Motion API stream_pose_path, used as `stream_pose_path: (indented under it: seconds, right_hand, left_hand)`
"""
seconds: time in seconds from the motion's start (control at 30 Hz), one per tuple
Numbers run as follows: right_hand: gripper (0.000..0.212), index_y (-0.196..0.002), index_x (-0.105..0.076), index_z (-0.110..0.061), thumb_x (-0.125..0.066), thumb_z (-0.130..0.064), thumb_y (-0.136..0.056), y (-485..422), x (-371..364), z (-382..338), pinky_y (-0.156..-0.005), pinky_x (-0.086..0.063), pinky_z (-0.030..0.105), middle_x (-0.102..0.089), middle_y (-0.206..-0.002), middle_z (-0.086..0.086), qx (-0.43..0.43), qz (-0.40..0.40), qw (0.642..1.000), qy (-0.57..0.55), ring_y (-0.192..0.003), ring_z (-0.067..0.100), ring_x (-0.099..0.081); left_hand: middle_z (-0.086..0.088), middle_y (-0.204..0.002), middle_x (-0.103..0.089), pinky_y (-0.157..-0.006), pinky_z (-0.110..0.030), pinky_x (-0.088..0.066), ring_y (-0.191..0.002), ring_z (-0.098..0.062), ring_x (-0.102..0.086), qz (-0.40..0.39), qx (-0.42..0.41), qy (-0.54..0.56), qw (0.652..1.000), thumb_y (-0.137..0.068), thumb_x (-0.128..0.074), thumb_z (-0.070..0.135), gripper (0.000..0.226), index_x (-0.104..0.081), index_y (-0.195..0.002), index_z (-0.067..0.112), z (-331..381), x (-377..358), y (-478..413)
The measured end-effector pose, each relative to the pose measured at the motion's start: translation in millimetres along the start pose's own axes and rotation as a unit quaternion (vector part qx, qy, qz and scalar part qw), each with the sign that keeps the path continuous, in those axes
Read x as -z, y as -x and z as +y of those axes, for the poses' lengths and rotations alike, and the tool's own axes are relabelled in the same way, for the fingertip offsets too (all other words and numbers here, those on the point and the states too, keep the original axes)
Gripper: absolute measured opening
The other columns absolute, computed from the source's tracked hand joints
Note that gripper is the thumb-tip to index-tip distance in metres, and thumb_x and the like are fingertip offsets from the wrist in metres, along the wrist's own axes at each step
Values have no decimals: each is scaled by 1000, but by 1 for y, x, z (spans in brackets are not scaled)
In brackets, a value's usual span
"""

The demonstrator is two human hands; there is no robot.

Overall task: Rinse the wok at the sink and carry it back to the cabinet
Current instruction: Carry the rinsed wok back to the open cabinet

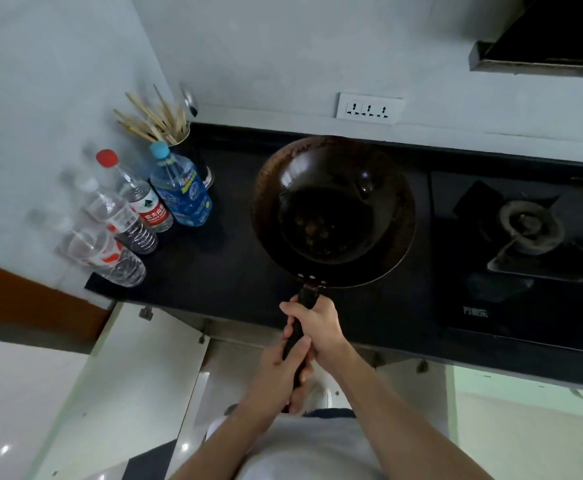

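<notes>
A dark round wok (333, 209) with brownish residue in its bottom hangs level above the black countertop (213, 271). Its black handle (305, 296) points toward me. My right hand (317, 329) grips the handle close to the wok's rivets. My left hand (283, 372) grips the handle's lower end, just behind the right hand. An open white cabinet door (137, 375) stands below the counter's front edge at the left. No sink is in view.
Several plastic bottles (137, 209) stand at the counter's left end beside a cup of chopsticks (165, 126). A gas burner (529, 226) sits to the wok's right. A wall socket (369, 107) and range hood (542, 46) are behind.
</notes>
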State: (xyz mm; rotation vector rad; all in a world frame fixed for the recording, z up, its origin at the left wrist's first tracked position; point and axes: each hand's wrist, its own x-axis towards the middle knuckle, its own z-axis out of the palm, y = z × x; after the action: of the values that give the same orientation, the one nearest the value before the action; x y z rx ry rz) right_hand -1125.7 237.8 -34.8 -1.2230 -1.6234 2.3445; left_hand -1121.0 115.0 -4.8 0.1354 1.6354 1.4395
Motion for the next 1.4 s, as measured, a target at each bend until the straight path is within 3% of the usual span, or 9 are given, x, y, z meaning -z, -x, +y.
stream_pose_path:
  seconds: [0.17, 0.87, 1.1, 1.4]
  right_hand:
    - [17, -82, -56, -8, -72, -4, -87, -24, 1, -11, -60, -56, 39, -57, -51, 3, -26, 14, 999, -22, -44, 19, -57]
    - [10, -86, -61, -6, -71, -7, -89, -66, -21, -28, -62, -58, 38, -63, -55, 1, -60, 79, 994, -37, -50, 17, -63]
    - [11, -87, -60, -6, -71, -7, -89, -69, -25, -29, -62, -59, 39, -62, -55, 0, -72, 88, 993, -37, -50, 17, -62]
    - [11, -85, -66, -1, -71, -10, -90, -70, -27, -37, -58, -57, 31, -66, -61, 5, -124, 90, 988, -28, -52, 17, -65]
  left_hand:
    - [-3, -54, -49, -36, -25, -31, -35, -14, -35, -12, 26, 9, 1000, -98, -48, 35, 36, -55, -79, 5, 16, 2, -27]
    - [-3, -56, -49, -33, -23, -34, -35, -12, -39, -92, 121, 26, 988, -97, -49, 33, 32, -54, -83, 5, 51, 43, -79]
    - [-4, -55, -50, -32, -23, -37, -33, -12, -41, -112, 143, 47, 982, -85, -54, 42, 37, -53, -78, 5, 51, 52, -85]
    - [-11, -67, -63, -46, -30, -50, -47, -17, -53, -126, 176, 28, 976, -96, -54, 29, 30, -61, -95, -1, 59, 59, -90]
